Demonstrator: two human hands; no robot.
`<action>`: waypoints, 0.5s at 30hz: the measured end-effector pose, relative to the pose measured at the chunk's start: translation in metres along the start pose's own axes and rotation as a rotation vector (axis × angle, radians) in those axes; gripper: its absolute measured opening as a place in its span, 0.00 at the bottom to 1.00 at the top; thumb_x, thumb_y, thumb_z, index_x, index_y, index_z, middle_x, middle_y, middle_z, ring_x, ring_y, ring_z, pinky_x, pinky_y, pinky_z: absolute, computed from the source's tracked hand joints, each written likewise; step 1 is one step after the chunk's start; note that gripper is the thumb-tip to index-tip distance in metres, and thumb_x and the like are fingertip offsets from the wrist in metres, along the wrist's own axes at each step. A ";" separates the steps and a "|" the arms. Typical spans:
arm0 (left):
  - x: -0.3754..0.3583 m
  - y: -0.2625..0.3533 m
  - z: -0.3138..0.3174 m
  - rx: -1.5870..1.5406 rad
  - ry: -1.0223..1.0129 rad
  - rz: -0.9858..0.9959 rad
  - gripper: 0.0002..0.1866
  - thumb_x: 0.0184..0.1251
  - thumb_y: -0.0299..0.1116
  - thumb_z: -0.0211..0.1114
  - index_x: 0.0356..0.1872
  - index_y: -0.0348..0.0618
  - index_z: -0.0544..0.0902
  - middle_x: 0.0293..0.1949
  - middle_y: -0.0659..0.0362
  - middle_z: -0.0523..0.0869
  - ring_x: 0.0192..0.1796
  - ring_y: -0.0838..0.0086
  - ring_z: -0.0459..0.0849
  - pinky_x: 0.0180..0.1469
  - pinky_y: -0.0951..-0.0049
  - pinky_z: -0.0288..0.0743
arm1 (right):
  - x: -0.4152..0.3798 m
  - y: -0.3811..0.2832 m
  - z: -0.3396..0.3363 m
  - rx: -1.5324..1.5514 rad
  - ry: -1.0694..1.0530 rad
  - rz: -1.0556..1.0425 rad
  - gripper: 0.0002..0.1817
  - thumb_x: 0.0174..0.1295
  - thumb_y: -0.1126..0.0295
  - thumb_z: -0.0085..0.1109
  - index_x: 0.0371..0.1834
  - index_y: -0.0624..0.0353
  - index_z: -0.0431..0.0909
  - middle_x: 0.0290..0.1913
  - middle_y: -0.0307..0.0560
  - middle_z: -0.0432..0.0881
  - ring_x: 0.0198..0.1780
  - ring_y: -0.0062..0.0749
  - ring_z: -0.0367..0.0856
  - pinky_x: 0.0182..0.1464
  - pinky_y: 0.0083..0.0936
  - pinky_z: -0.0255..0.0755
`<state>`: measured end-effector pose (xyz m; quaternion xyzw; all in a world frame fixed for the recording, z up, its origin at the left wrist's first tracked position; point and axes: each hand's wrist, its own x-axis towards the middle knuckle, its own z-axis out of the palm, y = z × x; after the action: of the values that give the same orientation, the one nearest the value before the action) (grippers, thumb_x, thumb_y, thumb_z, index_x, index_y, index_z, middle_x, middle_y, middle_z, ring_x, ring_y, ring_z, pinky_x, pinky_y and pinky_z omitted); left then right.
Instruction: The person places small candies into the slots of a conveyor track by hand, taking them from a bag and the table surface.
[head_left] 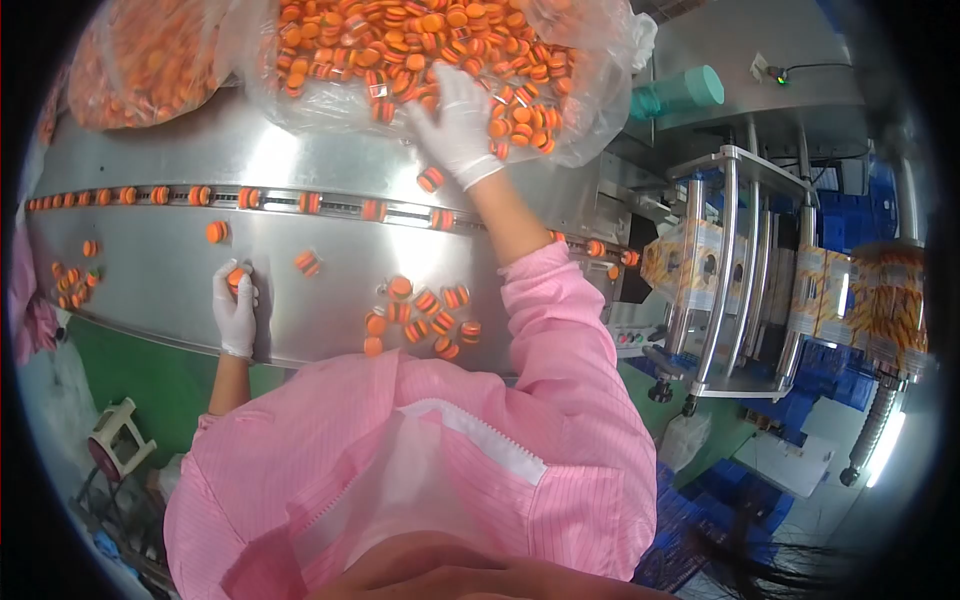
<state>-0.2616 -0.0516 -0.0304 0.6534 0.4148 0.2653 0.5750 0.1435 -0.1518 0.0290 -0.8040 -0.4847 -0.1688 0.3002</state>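
Note:
My left hand, in a white glove, is closed around one orange striped, burger-shaped candy above the metal table, near its front edge. My right hand, also gloved, reaches over the conveyor to the front of a big clear plastic bag heaped with the same candies. Its thumb and fingers are spread at the edge of the heap, and no candy shows in its grasp. A loose candy lies just below that hand. Another candy rests above my left hand.
A narrow conveyor crosses the metal table, carrying a spaced row of candies. Loose candies lie scattered near my body. A second full bag stands at the back left. To the right are a green cup and a wrapping machine with printed film.

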 end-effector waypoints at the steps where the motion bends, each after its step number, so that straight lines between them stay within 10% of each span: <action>1: -0.001 0.001 0.000 -0.012 -0.001 -0.005 0.15 0.71 0.28 0.55 0.57 0.39 0.69 0.42 0.62 0.80 0.29 0.86 0.72 0.30 0.86 0.68 | 0.002 0.015 0.000 0.063 0.038 0.040 0.21 0.57 0.61 0.58 0.52 0.59 0.73 0.52 0.54 0.75 0.51 0.50 0.73 0.57 0.44 0.64; 5: -0.002 -0.001 -0.001 0.014 0.010 -0.010 0.15 0.71 0.28 0.55 0.57 0.39 0.69 0.42 0.61 0.80 0.29 0.86 0.72 0.30 0.86 0.68 | 0.013 0.067 -0.012 -0.039 -0.078 0.133 0.16 0.52 0.73 0.57 0.47 0.58 0.76 0.46 0.52 0.77 0.50 0.48 0.74 0.54 0.40 0.69; 15: -0.002 0.001 0.000 -0.018 -0.006 -0.019 0.15 0.72 0.28 0.55 0.57 0.40 0.68 0.41 0.62 0.79 0.29 0.86 0.72 0.30 0.86 0.68 | 0.040 0.064 -0.013 -0.419 -0.628 0.135 0.23 0.51 0.62 0.68 0.50 0.57 0.74 0.52 0.52 0.74 0.48 0.47 0.81 0.48 0.38 0.77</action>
<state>-0.2620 -0.0531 -0.0297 0.6450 0.4169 0.2615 0.5846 0.2192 -0.1553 0.0408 -0.8905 -0.4542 0.0105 -0.0234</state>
